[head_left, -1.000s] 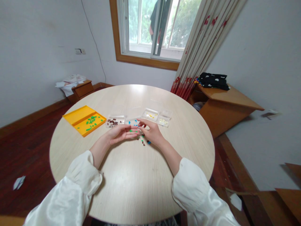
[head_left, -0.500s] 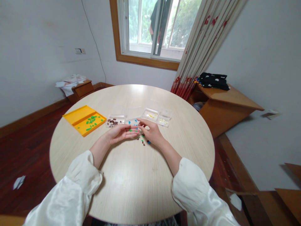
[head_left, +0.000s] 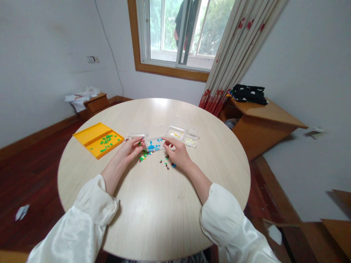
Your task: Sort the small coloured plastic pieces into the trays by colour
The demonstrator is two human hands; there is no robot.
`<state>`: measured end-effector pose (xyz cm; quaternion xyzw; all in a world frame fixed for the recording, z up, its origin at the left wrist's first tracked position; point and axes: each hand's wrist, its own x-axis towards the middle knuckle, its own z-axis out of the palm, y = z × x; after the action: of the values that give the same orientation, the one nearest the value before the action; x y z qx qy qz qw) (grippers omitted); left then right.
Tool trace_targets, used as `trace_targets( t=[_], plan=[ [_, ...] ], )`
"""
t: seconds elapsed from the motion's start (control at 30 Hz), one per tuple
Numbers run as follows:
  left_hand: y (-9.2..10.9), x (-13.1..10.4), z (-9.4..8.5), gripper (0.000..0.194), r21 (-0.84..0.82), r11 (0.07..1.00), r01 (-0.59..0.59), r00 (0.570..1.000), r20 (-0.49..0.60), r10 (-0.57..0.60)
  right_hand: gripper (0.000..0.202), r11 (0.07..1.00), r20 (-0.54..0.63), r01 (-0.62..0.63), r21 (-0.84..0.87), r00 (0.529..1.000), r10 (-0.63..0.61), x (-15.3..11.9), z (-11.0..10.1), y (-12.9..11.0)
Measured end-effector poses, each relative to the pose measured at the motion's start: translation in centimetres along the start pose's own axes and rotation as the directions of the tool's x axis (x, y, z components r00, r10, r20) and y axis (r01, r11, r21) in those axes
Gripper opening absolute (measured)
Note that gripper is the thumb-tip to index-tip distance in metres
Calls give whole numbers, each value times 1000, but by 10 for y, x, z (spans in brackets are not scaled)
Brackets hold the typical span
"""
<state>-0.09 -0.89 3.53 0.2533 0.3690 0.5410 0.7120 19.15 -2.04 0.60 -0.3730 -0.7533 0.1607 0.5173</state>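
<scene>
My left hand [head_left: 131,148] rests on the round table [head_left: 153,204], covering most of a clear box of brown pieces [head_left: 136,136]. A small heap of green and yellow pieces [head_left: 143,156] lies at its fingertips. My right hand [head_left: 177,153] lies on the table with its fingertips together at the edge of a clear box of blue pieces [head_left: 155,145]. Whether they pinch a piece is too small to tell. Several loose dark, green and blue pieces [head_left: 167,165] lie in front of that hand.
An orange tray [head_left: 90,135] with green pieces sits at the left of the table. Two clear boxes with yellow pieces [head_left: 182,137] stand behind my right hand. A wooden cabinet [head_left: 260,124] with dark cloth stands at the right, by a curtain and window.
My left hand, earlier palm up with green pieces beside the right hand, has turned over and moved left. A small heap of pieces now lies on the table. The right hand barely moved.
</scene>
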Motion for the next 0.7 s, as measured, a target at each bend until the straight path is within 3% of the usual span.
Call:
trace_targets(
  t=[0.27,0.37,0.47,0.6,0.7],
  plan=[
    [7,-2,-2,26,-51,999,-19,998,60,22,28,1000,7,-20,-3,1000,20,-1,0,1],
    [7,-2,-3,26,24,995,-98,995,8,98,28,999,19,-32,-11,999,32,-1,0,1],
    [4,-1,-5,22,161,959,-234,968,-53,245,29,999,20,-37,-13,999,37,-2,0,1],
    [-6,2,-5,7,515,757,-402,843,-114,526,29,999,36,-52,-13,998,52,-1,0,1],
    [-15,2,-3,1,721,555,-414,808,10,590,29,998,46,-63,-15,997,64,-1,0,0]
  ],
)
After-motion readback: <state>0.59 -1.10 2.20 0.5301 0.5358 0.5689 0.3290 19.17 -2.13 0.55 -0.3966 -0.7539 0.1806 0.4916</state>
